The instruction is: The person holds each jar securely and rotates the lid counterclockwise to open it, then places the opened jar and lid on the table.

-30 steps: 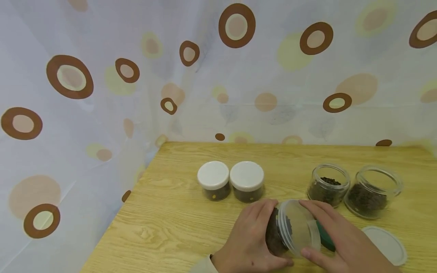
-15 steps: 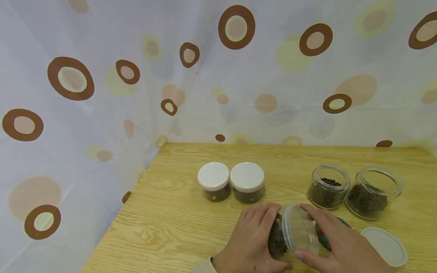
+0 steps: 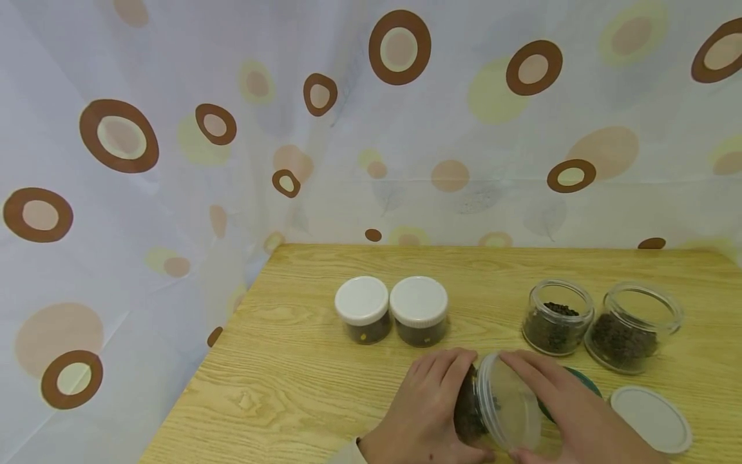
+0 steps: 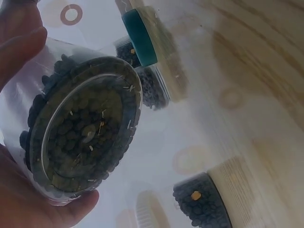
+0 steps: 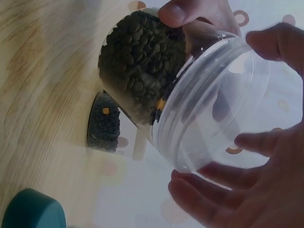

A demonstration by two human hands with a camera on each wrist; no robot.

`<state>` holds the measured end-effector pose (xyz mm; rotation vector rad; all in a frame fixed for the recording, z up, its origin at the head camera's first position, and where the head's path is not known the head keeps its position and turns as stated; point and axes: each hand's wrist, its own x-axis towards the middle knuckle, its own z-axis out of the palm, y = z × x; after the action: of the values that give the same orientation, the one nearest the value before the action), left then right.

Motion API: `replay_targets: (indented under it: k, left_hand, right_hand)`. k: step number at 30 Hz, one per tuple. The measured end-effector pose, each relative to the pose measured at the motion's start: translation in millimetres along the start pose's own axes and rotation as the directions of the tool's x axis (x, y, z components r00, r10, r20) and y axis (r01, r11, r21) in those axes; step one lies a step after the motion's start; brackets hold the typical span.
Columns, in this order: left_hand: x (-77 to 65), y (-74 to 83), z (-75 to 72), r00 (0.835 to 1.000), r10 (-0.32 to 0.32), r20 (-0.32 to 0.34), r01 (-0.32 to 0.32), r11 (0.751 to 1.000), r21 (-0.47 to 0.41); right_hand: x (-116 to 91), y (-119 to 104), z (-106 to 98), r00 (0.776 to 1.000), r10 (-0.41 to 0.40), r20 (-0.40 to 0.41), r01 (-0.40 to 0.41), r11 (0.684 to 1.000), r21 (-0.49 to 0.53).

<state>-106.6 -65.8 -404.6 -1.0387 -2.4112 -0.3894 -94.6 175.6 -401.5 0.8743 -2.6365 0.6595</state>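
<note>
My left hand (image 3: 426, 412) grips a clear jar (image 5: 142, 66) of dark, bean-like pieces, tipped on its side with its mouth toward the right. The pieces show through its round base (image 4: 88, 128) in the left wrist view. Over the jar's mouth sits a translucent lid (image 3: 513, 403). My right hand (image 3: 585, 419) holds that lid by its edge, thumb on one side and fingers on the other. Partly hidden behind the right hand is a green lid (image 3: 585, 381) on the table.
Two white-capped jars (image 3: 362, 301) stand side by side at the back middle. At the right are two open glass jars (image 3: 559, 322) of dark pieces, and a white lid (image 3: 652, 419) lies in front of them. A patterned curtain (image 3: 348, 206) borders the wooden table (image 3: 278, 361).
Both hands and the jar have lowered slightly. My right hand has shifted round the lid, its thumb now lower, and more of the green lid shows behind it.
</note>
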Motion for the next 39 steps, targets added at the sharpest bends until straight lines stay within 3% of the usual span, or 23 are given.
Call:
replay_targets:
  k: [3, 6, 17, 22, 25, 29, 33, 35, 37, 39]
  left_hand:
    - [-0.9, -0.3, 0.5, 1.0, 0.004, 0.005, -0.004, 1.0, 0.001]
    - [-1.1, -0.1, 0.4, 1.0, 0.001, 0.01, -0.001, 1.0, 0.005]
    - [0.7, -0.1, -0.4, 1.0, -0.013, 0.011, 0.013, 0.999, -0.033]
    - [0.7, 1.6, -1.2, 0.999, -0.026, 0.032, 0.028, 0.999, -0.043]
    - [-0.2, 1.3, -1.0, 0.999, -0.03, 0.031, 0.032, 0.999, -0.044]
    - [-0.9, 1.0, 0.8, 1.0, -0.023, -0.001, 0.023, 1.0, -0.015]
    - [0.5, 1.1, 0.7, 1.0, -0.025, -0.009, 0.026, 1.0, 0.007]
    - [0.8, 1.3, 0.2, 1.0, -0.019, -0.011, 0.019, 0.999, 0.029]
    - [0.9, 1.5, 0.0, 1.0, -0.01, -0.016, 0.011, 0.999, 0.049]
    - [0.7, 1.5, 0.2, 1.0, -0.006, -0.019, 0.007, 0.998, 0.063]
  right_hand:
    - [0, 2, 1, 0.988, -0.143, -0.061, 0.141, 0.99, -0.026]
    - [-1, 2, 1, 0.984, -0.168, -0.067, 0.167, 0.986, -0.024]
    - [-4, 2, -5, 0.999, -0.034, 0.026, 0.034, 0.999, -0.017]
    - [-7, 5, -5, 0.995, 0.079, 0.058, -0.079, 0.997, 0.001]
    - [-8, 8, -5, 0.967, 0.197, 0.161, -0.207, 0.977, 0.048]
    - [-5, 10, -8, 0.871, 0.321, 0.371, -0.38, 0.92, 0.096]
    - [1, 9, -12, 0.794, 0.379, 0.474, -0.469, 0.879, 0.083]
    - [2, 7, -12, 0.78, 0.392, 0.488, -0.488, 0.869, 0.081]
    - [2, 5, -10, 0.789, 0.393, 0.473, -0.477, 0.876, 0.068]
    - [1, 4, -7, 0.821, 0.367, 0.438, -0.437, 0.897, 0.068]
